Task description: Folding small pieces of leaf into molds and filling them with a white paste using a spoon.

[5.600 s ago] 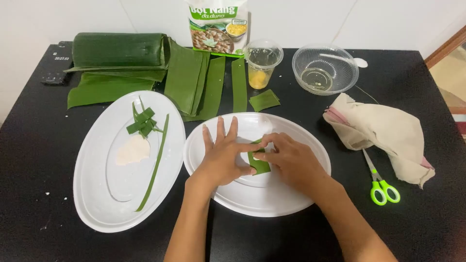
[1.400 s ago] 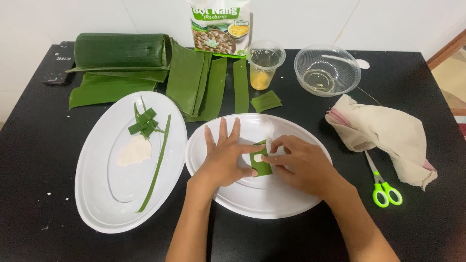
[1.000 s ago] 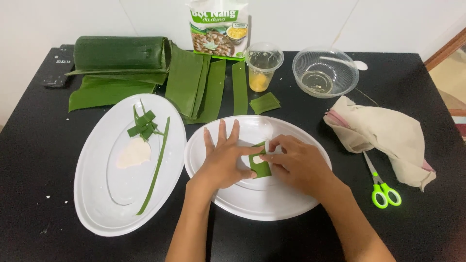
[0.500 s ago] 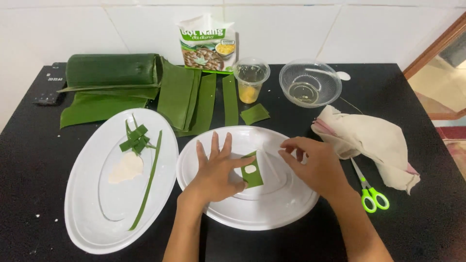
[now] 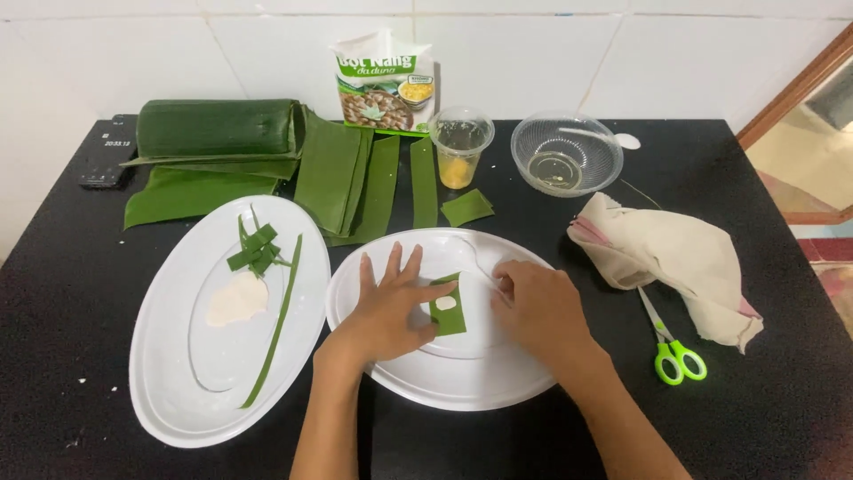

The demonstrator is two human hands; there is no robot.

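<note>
a small green leaf piece (image 5: 447, 309) with a white lump of dough on it is seen lying flat in the middle of the round white plate (image 5: 444, 391). the left hand (image 5: 388, 307) is laid on the plate just left of it, with the fingers spread wide and the thumb tip pressed on the left edge of the leaf piece; nothing is gripped. the right hand (image 5: 538, 307) is rested on the plate to the right of the leaf piece, apart from it, with the fingers loosely curled; whether something thin is pinched between them cannot be told.

an oval white plate (image 5: 169, 391) is placed to the left, and a folded leaf knot (image 5: 253, 253), a long thin leaf strip (image 5: 277, 324) and a pale dough piece (image 5: 236, 300) are kept on it. behind the plates, cut leaf strips (image 5: 382, 182) and a leaf roll (image 5: 213, 129) are laid on the black table (image 5: 782, 418). a plastic cup (image 5: 460, 147), a clear bowl (image 5: 566, 153), a cloth (image 5: 675, 258) and green scissors (image 5: 673, 347) are found on the right side.
</note>
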